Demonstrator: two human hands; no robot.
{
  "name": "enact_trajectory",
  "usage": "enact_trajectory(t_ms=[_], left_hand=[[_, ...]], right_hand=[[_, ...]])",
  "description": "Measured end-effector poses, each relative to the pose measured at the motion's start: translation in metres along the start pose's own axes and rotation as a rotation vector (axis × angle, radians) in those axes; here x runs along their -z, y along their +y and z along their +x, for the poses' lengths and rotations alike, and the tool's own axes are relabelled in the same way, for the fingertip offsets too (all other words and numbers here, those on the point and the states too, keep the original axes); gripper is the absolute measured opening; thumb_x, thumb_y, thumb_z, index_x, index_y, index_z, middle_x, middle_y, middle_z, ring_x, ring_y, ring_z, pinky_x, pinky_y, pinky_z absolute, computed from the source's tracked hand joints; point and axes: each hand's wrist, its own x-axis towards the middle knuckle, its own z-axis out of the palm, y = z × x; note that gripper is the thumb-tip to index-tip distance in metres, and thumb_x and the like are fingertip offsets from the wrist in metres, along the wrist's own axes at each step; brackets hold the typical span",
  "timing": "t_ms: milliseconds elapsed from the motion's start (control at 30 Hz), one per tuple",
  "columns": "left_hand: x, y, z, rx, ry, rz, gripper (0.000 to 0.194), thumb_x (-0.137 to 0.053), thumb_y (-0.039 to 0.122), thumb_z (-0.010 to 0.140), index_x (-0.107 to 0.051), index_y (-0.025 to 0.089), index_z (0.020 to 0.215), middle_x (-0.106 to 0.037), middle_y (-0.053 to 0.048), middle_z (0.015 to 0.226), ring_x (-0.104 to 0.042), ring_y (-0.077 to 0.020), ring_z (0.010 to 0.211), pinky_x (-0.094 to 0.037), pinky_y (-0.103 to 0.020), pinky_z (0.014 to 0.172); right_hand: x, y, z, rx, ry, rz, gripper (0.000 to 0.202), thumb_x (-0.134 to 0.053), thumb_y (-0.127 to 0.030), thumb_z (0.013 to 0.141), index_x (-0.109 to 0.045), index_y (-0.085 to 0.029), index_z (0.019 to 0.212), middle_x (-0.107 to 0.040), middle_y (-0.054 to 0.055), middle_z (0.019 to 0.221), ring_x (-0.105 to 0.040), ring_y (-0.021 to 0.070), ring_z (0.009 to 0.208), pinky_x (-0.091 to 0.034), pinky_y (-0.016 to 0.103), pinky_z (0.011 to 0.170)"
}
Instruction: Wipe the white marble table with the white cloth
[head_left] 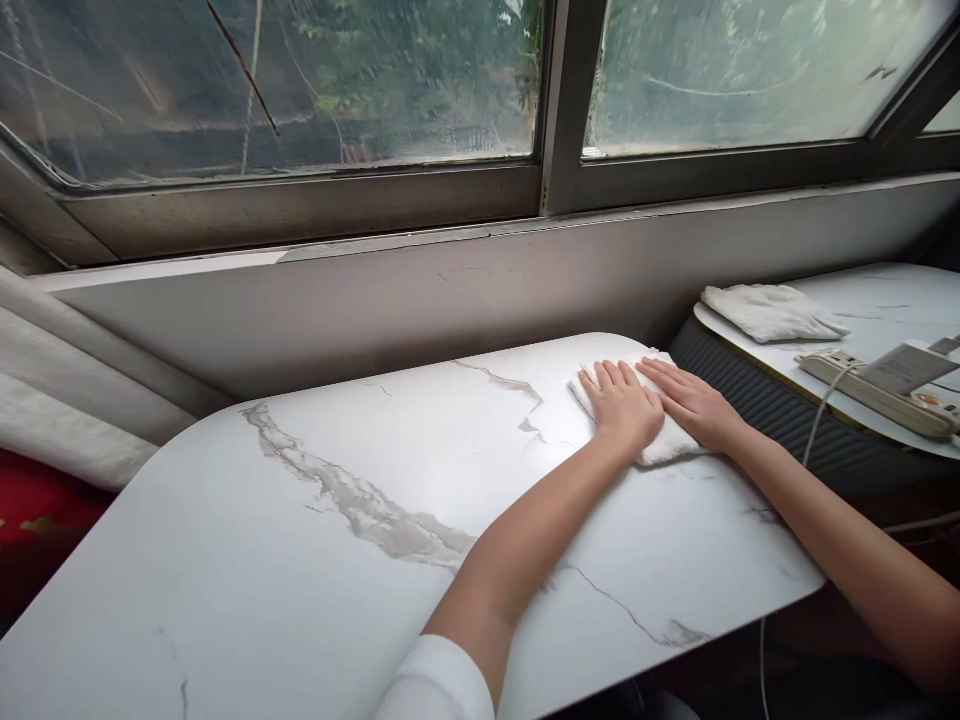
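Nearest, at the bottom of the view, a white sleeve [439,682] ends below the elbow of the left arm, which reaches out over a white table [315,580] with grey, marble-like veins; the widest vein runs diagonally from near the far left corner toward the middle. The right arm comes in from the right, across the table's right edge. At the far right corner of the table lies a white cloth [670,442], spread flat under both hands. The left hand [627,402] is palm down on it, open, its fingers slightly parted and pointing toward the far edge. The right hand [691,402] is just beside it, also open and palm down, fingers extended and close together, pointing left; both press on the cloth rather than grip it. Beyond the right edge, above a dark ribbed surface [757,410], stands a second white table [877,300]. A power strip [874,392] lies near its near edge with a pale adapter [911,366] and a white cable [819,418], and a folded cloth [772,312] rests at its far left corner. Behind the tables runs a pale wall [420,300], with pale fabric [67,400] at its left end, and above it a metal-framed window [420,90] shows blurred greenery.
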Motion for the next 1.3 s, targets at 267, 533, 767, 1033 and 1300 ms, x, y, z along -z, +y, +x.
enact_trajectory(t_ms=[267,533,767,1033,1300], left_hand=[[0.021,0.015,-0.077,-0.143,-0.104,-0.052,0.06,-0.023,0.036,0.093,-0.028,0.003,0.143,-0.031,-0.018,0.149,-0.019,-0.0328,0.14,-0.013,-0.055,0.113],[0.05,-0.016,-0.14,-0.231,-0.174,-0.051,0.061,-0.021,0.036,0.095,-0.024,0.002,0.145,-0.025,-0.02,0.151,-0.016,-0.0326,0.14,-0.013,-0.055,0.113],[0.07,-0.057,-0.167,-0.207,-0.128,-0.002,0.057,-0.022,0.035,0.095,-0.03,0.007,0.143,-0.03,-0.016,0.15,-0.021,-0.0291,0.14,-0.014,-0.052,0.114],[0.075,-0.12,-0.09,-0.059,-0.081,0.026,0.05,-0.027,0.028,0.094,-0.037,0.015,0.14,-0.039,-0.009,0.146,-0.03,-0.0233,0.136,-0.019,-0.045,0.113],[0.076,-0.185,-0.012,0.085,0.01,0.082,0.047,-0.026,0.025,0.093,-0.041,0.017,0.137,-0.042,-0.009,0.143,-0.034,-0.0217,0.133,-0.021,-0.043,0.112]], right_hand=[[0.017,-0.044,-0.084,-0.011,0.015,-0.101,0.055,-0.02,-0.038,0.094,-0.026,-0.023,0.147,-0.034,0.005,0.149,-0.029,0.0199,0.137,-0.03,0.045,0.11],[0.015,-0.123,-0.121,-0.063,0.058,-0.158,0.056,-0.022,-0.033,0.095,-0.011,-0.028,0.15,-0.032,0.004,0.15,-0.028,0.0226,0.137,-0.033,0.049,0.107],[0.002,-0.177,-0.111,-0.043,0.046,-0.147,0.06,-0.024,-0.031,0.093,-0.008,-0.03,0.15,-0.03,0.004,0.151,-0.026,0.0235,0.138,-0.031,0.05,0.107],[-0.026,-0.183,0.002,-0.118,0.005,-0.046,0.051,-0.028,-0.026,0.09,-0.043,-0.018,0.138,-0.04,0.01,0.146,-0.033,0.0267,0.135,-0.028,0.049,0.108],[-0.054,-0.181,0.119,-0.116,-0.005,0.101,0.047,-0.035,-0.023,0.086,-0.051,-0.018,0.13,-0.045,0.008,0.142,-0.035,0.0235,0.133,-0.025,0.043,0.11]])
